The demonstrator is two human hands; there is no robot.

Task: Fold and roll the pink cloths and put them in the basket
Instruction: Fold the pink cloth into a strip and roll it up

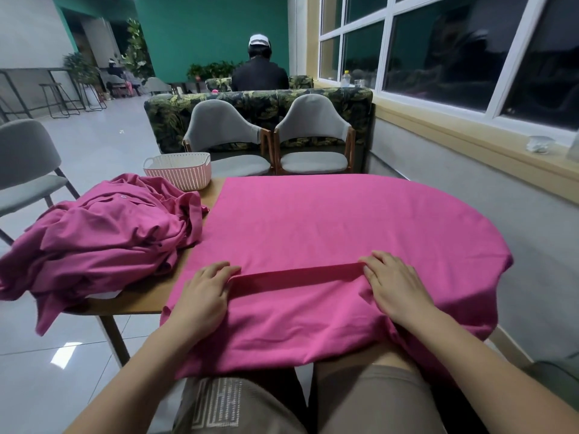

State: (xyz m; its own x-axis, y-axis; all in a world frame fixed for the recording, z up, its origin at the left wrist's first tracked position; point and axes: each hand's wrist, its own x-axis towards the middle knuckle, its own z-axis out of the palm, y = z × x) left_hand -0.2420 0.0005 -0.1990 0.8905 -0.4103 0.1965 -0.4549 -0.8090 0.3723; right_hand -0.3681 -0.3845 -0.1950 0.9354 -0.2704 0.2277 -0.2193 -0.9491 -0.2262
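Left hand (203, 289) and right hand (394, 286) pinch a narrow fold in the pink cloth (313, 220), spread on the worktop (147, 296) just this side of the basket (177, 170). Uneven rolling could skew it.

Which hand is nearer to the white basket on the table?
Left. The left hand holds the spread cloth at its fold, almost straight in front of the basket; the right hand holds the fold's other end, farther right.

Two grey chairs (269, 142); seated person (260, 70); windows (438, 42).
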